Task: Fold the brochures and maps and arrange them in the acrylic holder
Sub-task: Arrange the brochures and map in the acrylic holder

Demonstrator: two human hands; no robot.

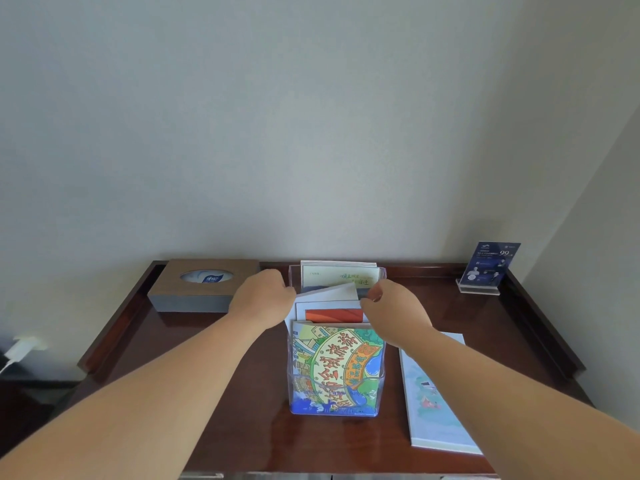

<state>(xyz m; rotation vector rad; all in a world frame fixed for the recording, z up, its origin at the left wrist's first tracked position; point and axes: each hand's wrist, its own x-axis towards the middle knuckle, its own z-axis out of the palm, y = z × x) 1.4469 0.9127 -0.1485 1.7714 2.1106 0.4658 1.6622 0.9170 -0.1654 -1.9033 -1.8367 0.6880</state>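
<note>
**Room left and front**

Bare table (214, 375) lies open left of and before the acrylic holder (382, 379). Tissue box (204, 284) blocks upper left, sign stand (488, 268) upper right, flat brochure (436, 393) just right. Left grip (263, 299) and right grip (391, 306), holding a white brochure (329, 292), crowd the holder's middle pocket.

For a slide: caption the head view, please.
Left hand and right hand hold a white brochure in the holder on the desk.

Pinches white brochure (329, 293) by its side edges with left grip (263, 296) and right grip (391, 306), in acrylic holder (381, 386) on counter (207, 375), behind upright illustrated map (332, 368).
</note>
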